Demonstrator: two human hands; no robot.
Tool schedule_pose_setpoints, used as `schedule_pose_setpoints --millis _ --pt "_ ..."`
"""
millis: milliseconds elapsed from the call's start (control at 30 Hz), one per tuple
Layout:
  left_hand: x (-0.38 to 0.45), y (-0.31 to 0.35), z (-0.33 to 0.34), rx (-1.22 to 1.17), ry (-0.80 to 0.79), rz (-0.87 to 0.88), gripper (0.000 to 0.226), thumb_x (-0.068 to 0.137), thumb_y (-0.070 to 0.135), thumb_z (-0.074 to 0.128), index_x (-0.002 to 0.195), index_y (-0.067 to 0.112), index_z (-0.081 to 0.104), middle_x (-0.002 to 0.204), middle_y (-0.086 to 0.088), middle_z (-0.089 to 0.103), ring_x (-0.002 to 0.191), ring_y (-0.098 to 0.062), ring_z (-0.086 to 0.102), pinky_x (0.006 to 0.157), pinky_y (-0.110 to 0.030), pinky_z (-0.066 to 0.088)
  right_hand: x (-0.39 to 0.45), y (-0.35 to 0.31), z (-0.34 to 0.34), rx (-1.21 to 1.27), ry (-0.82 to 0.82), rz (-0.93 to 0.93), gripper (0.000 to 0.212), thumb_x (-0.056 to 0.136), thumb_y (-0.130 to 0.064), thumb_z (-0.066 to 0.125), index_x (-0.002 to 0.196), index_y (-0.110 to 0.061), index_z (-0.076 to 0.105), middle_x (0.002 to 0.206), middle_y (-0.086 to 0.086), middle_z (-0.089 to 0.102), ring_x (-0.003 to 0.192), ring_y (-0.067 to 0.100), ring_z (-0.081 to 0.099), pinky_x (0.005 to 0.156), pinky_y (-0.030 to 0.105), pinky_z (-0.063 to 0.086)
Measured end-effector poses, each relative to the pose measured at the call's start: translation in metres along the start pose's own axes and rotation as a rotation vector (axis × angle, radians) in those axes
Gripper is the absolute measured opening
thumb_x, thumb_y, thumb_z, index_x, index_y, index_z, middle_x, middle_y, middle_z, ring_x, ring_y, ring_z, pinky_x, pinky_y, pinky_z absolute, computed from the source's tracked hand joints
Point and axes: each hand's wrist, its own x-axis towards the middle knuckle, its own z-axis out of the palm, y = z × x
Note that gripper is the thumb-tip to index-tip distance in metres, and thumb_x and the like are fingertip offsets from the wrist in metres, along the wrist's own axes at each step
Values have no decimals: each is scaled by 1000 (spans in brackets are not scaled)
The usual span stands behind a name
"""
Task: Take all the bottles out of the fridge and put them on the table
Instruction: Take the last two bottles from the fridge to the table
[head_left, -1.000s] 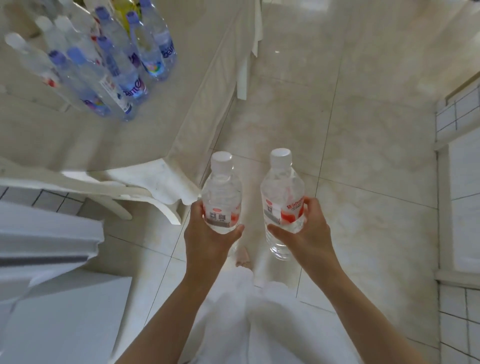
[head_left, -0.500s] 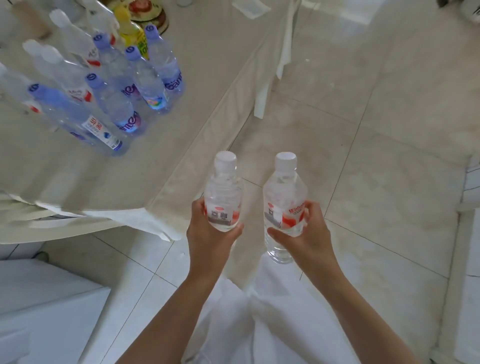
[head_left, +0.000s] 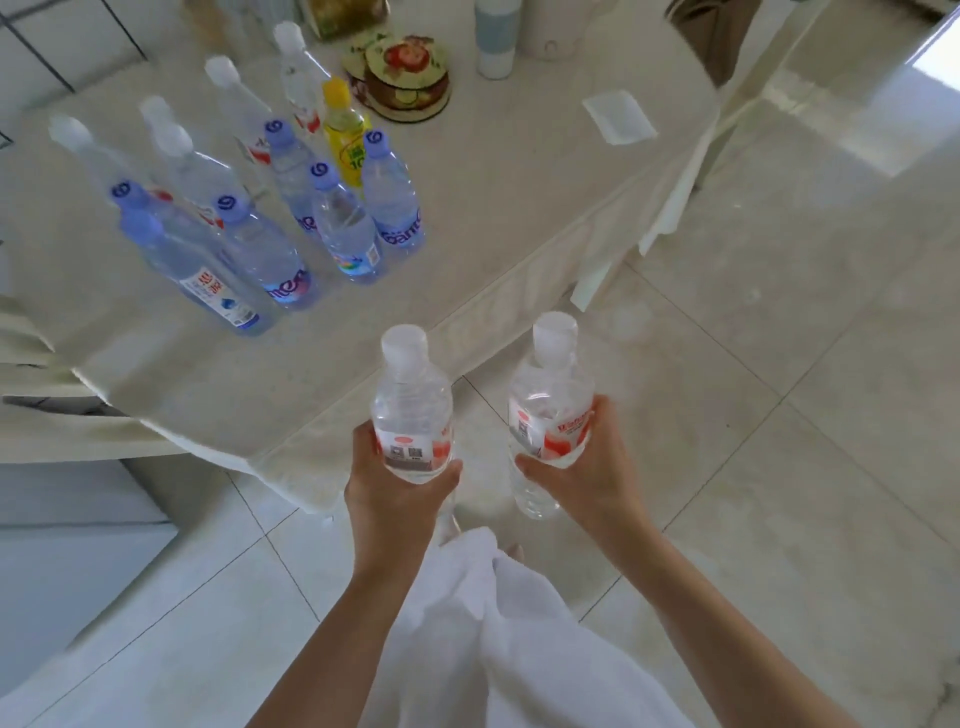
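My left hand (head_left: 397, 493) grips a clear water bottle (head_left: 410, 410) with a white cap and red label, held upright at the table's near edge. My right hand (head_left: 597, 467) holds a second clear bottle (head_left: 550, 410) of the same kind, upright over the floor just right of the table. The table (head_left: 493, 218), under a cream cloth, carries several bottles at its left: blue-capped ones (head_left: 343, 228), white-capped ones (head_left: 176, 156) and a yellow bottle (head_left: 345, 135).
Farther back on the table are round flowered coasters (head_left: 400, 73), a white and blue cup (head_left: 496, 36) and a white card (head_left: 618, 117). A white chair (head_left: 31, 374) stands at the left. Pale tiled floor (head_left: 779, 364) spreads to the right.
The view has swung toward the table, so more of its top and the standing bottles show. Both hands keep their bottles and are now nearer the table's edge.
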Motion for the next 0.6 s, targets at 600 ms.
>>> schedule_pose_setpoints --millis 600 --pt "189 35 26 -106 332 -83 75 55 19 92 109 33 43 91 25 57 86 -8 56 78 -18 38 203 -109 75 -103 -114 -216 65 60 -15 84 108 -17 42 89 -17 53 86 15 57 60 7 37"
